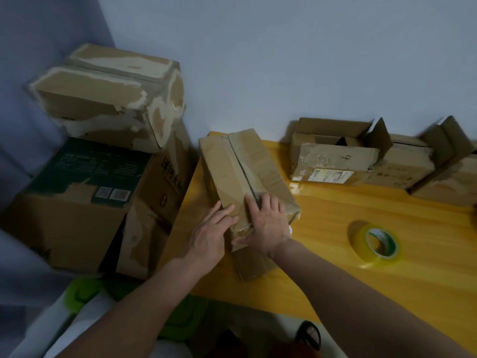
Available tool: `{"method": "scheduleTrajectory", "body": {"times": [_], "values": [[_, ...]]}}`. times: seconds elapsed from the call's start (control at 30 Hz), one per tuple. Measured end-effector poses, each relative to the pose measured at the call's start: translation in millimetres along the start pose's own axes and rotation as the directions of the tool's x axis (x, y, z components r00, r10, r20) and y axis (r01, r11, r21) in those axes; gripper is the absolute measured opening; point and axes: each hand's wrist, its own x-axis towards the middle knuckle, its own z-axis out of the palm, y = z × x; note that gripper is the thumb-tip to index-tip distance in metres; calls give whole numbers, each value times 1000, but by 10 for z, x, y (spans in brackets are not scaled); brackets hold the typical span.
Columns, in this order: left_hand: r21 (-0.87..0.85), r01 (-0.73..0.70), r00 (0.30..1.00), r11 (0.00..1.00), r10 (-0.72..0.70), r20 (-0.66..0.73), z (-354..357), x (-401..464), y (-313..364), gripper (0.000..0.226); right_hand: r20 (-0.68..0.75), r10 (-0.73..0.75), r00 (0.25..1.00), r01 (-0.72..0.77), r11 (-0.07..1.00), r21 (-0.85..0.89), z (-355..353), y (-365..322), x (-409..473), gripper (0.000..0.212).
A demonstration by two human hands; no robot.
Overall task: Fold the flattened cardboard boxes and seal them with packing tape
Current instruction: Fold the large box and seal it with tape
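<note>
Cardboard box (245, 177), on tabletop (387, 228): left hand (209, 236) and right hand (268, 223) are pressing its near end, each grip flat-fingered, clasping nothing, likely holding the flaps shut for sealing. Tape roll (376, 244) is lying right of the right hand.

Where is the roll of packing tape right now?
In the head view the roll of packing tape lies untouched on the yellow table, right of the box under both hands.

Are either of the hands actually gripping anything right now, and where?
Neither grips. The left hand and right hand lie flat, fingers straight, pressing the near end of the long brown cardboard box beside its centre seam. The yellowish packing tape roll lies untouched.
</note>
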Motion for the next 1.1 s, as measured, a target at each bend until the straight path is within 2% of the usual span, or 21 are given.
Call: {"method": "scheduleTrajectory", "body": {"times": [0.07,0.17,0.3,0.53,0.6,0.73,0.83,1.0,1.1], "values": [[-23,-3,1000,1000,3,-2,50,-56,-30,40,-12,-89,996,89,996,-10,-31,133,-8,104],[-13,-13,999,1000,12,-40,119,-95,-49,48,-11,-259,966,257,961,-101,-58,516,22,91],[74,-36,995,997,43,-95,178,32,-6,29,58,-322,945,326,941,-94,-31,1100,81,86],[113,-1,999,994,-3,40,6,108,-56,41,80,-447,891,445,894,44,-23,1347,193,79],[184,2,999,983,-9,38,-62,124,-73,43,67,-476,877,472,879,69,-15,1332,169,80],[369,-76,995,926,47,87,-28,400,236,88,7,-437,899,430,887,170,106,1246,96,90],[424,-134,973,896,38,228,167,649,446,83,-24,-483,875,480,862,161,171,1266,129,85],[480,-236,961,845,128,247,318,707,383,70,-69,-652,755,654,757,12,79,1587,364,72],[516,-253,953,818,121,276,337,725,389,76,-96,-628,772,630,776,-5,140,1564,413,78]]}}
